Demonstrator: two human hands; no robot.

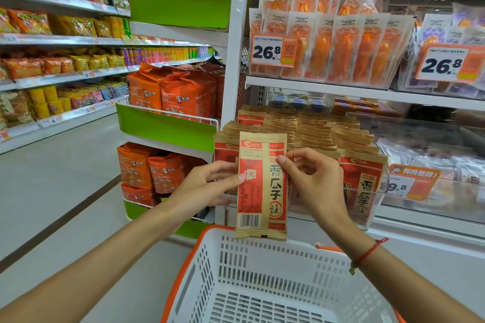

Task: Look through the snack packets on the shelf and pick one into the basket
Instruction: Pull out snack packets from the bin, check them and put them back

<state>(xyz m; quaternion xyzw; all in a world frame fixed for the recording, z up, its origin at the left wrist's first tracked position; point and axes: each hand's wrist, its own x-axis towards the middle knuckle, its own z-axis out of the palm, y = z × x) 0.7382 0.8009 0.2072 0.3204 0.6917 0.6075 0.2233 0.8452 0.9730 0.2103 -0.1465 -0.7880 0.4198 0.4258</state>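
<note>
I hold a tan and red snack packet (pixel 262 191) upright in front of the shelf, its back with a barcode facing me. My left hand (pixel 210 183) pinches its left edge, thumb on the front. My right hand (pixel 312 178) pinches its right edge near the top. The packet's lower end hangs just above the far rim of a white basket (pixel 210 270) with an orange rim, which holds nothing I can see. Behind the packet, several rows of the same packets (pixel 315 131) stand in a clear bin on the shelf.
Orange dried-fruit packs (pixel 341 44) fill the shelf above, with 26.8 price tags (pixel 273 51). A green-fronted end rack (pixel 165 128) with orange bags stands to the left. An aisle floor (pixel 52 178) and long snack shelves (pixel 52 39) run along the far left.
</note>
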